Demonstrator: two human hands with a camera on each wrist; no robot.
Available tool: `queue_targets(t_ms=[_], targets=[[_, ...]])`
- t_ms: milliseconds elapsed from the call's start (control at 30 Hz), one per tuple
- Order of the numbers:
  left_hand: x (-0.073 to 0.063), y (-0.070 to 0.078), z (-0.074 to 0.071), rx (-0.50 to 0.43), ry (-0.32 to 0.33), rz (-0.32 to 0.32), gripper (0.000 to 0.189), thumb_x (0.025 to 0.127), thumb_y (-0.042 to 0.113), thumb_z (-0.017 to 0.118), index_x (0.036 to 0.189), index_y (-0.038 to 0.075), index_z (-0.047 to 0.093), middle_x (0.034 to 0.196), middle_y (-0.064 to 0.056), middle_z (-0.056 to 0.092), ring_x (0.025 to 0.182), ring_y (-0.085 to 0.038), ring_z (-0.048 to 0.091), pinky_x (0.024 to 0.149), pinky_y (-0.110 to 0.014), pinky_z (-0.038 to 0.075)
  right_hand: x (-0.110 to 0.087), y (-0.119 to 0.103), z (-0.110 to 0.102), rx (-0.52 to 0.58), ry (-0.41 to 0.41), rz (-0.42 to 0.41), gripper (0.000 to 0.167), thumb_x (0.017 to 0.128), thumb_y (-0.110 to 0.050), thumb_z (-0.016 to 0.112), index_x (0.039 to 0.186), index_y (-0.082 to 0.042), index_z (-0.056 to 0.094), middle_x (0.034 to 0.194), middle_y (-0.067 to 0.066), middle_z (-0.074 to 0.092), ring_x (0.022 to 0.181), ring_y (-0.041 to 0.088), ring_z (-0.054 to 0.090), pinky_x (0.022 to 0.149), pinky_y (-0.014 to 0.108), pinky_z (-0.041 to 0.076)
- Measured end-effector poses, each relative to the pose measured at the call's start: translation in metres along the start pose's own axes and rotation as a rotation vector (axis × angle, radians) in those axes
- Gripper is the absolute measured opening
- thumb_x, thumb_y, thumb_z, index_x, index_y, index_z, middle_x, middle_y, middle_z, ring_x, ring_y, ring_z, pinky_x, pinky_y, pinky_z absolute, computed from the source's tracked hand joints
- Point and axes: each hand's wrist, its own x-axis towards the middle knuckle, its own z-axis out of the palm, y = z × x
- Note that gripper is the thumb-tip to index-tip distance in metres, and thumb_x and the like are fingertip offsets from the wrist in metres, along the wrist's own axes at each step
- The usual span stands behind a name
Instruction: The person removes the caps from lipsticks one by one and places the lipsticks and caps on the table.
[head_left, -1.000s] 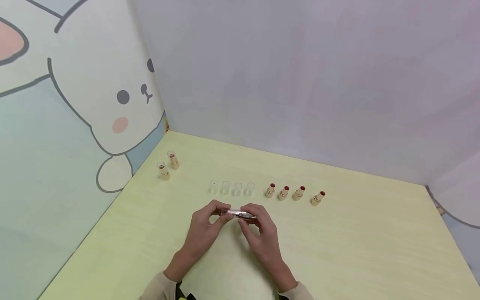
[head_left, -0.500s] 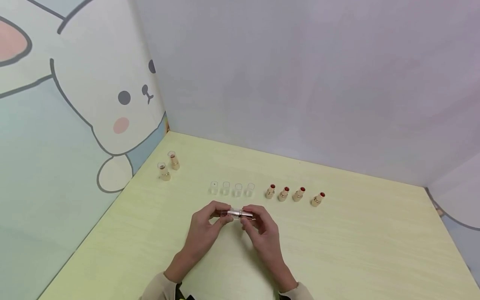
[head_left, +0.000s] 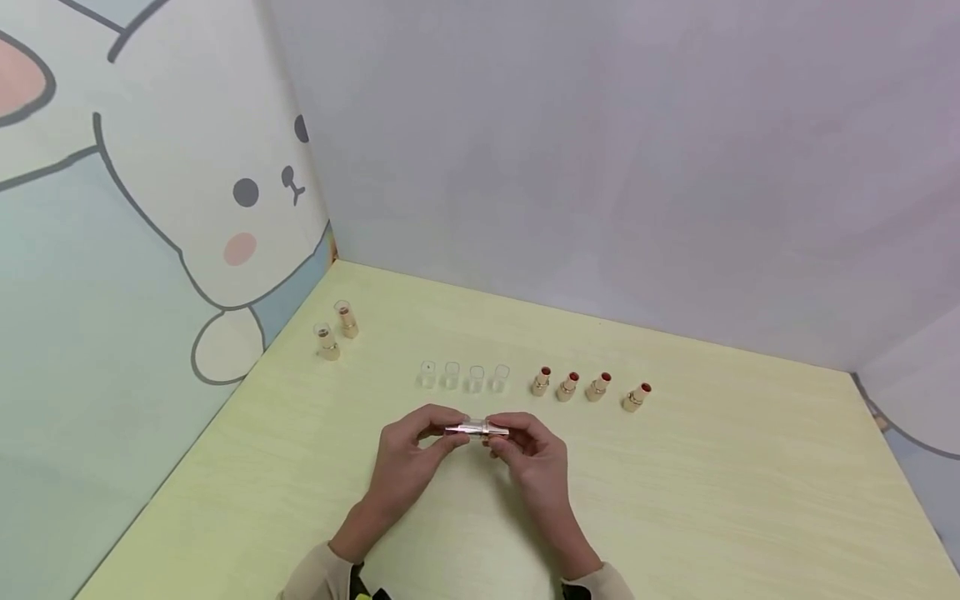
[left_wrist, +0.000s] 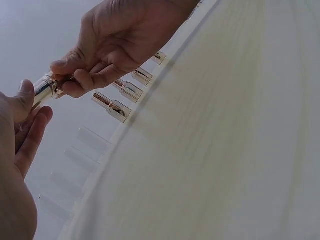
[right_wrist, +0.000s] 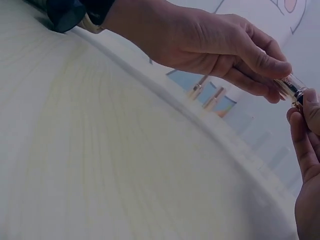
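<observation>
A lipstick [head_left: 474, 428] with a shiny metallic tube and a clear cap lies crosswise between both hands, held just above the table. My left hand [head_left: 408, 450] pinches its left, clear-capped end between thumb and fingers. The right hand [head_left: 538, 467] pinches the metallic base at the other end. In the left wrist view, the lipstick's bright band [left_wrist: 46, 87] shows between the two sets of fingertips. The right wrist view shows the clear cap [right_wrist: 295, 82] meeting a dark-looking band. Fingers hide both ends of the tube.
Beyond the hands stand several clear caps [head_left: 476, 379] in a row. Several uncapped gold lipsticks with red tops [head_left: 567, 387] continue it rightward. Two clear-topped lipsticks [head_left: 327, 342] stand far left on the pale yellow table [head_left: 712, 483]. Walls rise at the back and left.
The lipstick has gone from slightly slanted to nearly level. My right hand has shifted a little to the right and turned, while the left stays almost in place.
</observation>
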Motion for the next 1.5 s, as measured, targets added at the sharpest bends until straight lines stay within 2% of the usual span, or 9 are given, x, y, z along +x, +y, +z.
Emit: queue_targets(t_ms=[133, 333, 567, 767, 933, 1133, 1267, 1400, 1500], targets=[[0.0004, 0.0, -0.0004, -0.008, -0.008, -0.019, 0.03, 0.081, 0.0, 0.086, 0.106, 0.013, 0.076, 0.097, -0.003, 0.079, 0.089, -0.008, 0.074, 0.079, -0.019, 0.061, -0.0003, -0.0009, 0.0002, -0.026, 0.011, -0.018, 0.026, 0.087, 0.006, 0.078, 0.112, 0.007, 0.071, 0.098, -0.003, 0.076, 0.077, 0.012, 0.071, 0.069, 0.022, 0.061], [-0.0003, -0.0015, -0.001, 0.036, -0.013, 0.05, 0.026, 0.082, 0.0, 0.086, 0.104, 0.011, 0.077, 0.095, -0.003, 0.079, 0.085, -0.008, 0.073, 0.078, -0.015, 0.059, -0.0017, 0.0019, 0.0015, -0.106, 0.018, -0.133, 0.027, 0.087, 0.009, 0.076, 0.113, 0.002, 0.073, 0.099, 0.019, 0.071, 0.078, 0.017, 0.07, 0.069, 0.023, 0.061], [0.0018, 0.002, 0.0005, 0.071, -0.011, 0.115, 0.026, 0.081, -0.001, 0.086, 0.104, 0.008, 0.076, 0.094, -0.002, 0.078, 0.081, -0.009, 0.071, 0.077, -0.014, 0.058, -0.0021, 0.0032, 0.0013, -0.121, 0.031, -0.171, 0.027, 0.087, 0.01, 0.076, 0.113, 0.003, 0.073, 0.1, 0.022, 0.071, 0.08, 0.006, 0.069, 0.068, 0.023, 0.061], [0.0004, 0.003, 0.005, 0.019, 0.021, 0.049, 0.029, 0.079, -0.002, 0.087, 0.105, 0.008, 0.077, 0.096, -0.007, 0.08, 0.085, -0.015, 0.076, 0.079, -0.018, 0.061, -0.0007, 0.0022, 0.0, -0.056, 0.033, -0.127, 0.026, 0.086, 0.01, 0.076, 0.111, 0.007, 0.072, 0.1, 0.015, 0.074, 0.082, 0.003, 0.072, 0.071, 0.023, 0.062], [-0.0027, 0.0009, 0.0074, -0.049, 0.051, -0.019, 0.031, 0.078, -0.004, 0.087, 0.104, 0.008, 0.078, 0.097, -0.01, 0.08, 0.084, -0.011, 0.074, 0.078, -0.019, 0.061, -0.0005, 0.0025, 0.0019, -0.018, 0.028, -0.124, 0.025, 0.085, 0.01, 0.076, 0.11, 0.008, 0.071, 0.104, 0.007, 0.075, 0.084, 0.004, 0.073, 0.073, 0.025, 0.064], [-0.0036, -0.0031, 0.0073, 0.001, 0.058, 0.06, 0.035, 0.075, -0.007, 0.088, 0.106, 0.007, 0.078, 0.097, -0.009, 0.079, 0.084, -0.014, 0.075, 0.08, -0.016, 0.06, -0.0024, 0.0049, 0.0048, -0.112, 0.024, -0.253, 0.032, 0.083, 0.021, 0.072, 0.111, 0.005, 0.072, 0.107, 0.024, 0.069, 0.089, 0.003, 0.07, 0.074, 0.021, 0.062], [-0.0038, -0.0049, 0.0067, 0.045, 0.062, 0.122, 0.036, 0.073, -0.009, 0.089, 0.105, 0.005, 0.078, 0.096, -0.009, 0.079, 0.081, -0.018, 0.076, 0.08, -0.014, 0.059, -0.0018, 0.0058, 0.006, -0.156, 0.035, -0.299, 0.034, 0.081, 0.022, 0.072, 0.11, 0.004, 0.073, 0.107, 0.024, 0.069, 0.09, 0.002, 0.069, 0.074, 0.018, 0.06], [-0.0041, -0.0046, 0.0064, 0.075, 0.056, 0.148, 0.034, 0.074, -0.009, 0.088, 0.105, 0.003, 0.078, 0.096, -0.009, 0.079, 0.081, -0.02, 0.076, 0.081, -0.013, 0.058, -0.0015, 0.0058, 0.0056, -0.173, 0.036, -0.295, 0.032, 0.082, 0.02, 0.074, 0.109, 0.004, 0.074, 0.107, 0.024, 0.069, 0.09, 0.003, 0.07, 0.074, 0.019, 0.061], [-0.0039, -0.0046, 0.0067, 0.07, 0.055, 0.151, 0.036, 0.073, -0.009, 0.088, 0.105, 0.003, 0.078, 0.096, -0.008, 0.079, 0.082, -0.019, 0.076, 0.081, -0.013, 0.059, -0.0015, 0.0055, 0.0043, -0.134, 0.028, -0.235, 0.029, 0.084, 0.017, 0.074, 0.11, 0.005, 0.073, 0.107, 0.023, 0.07, 0.089, 0.002, 0.07, 0.074, 0.02, 0.061]])
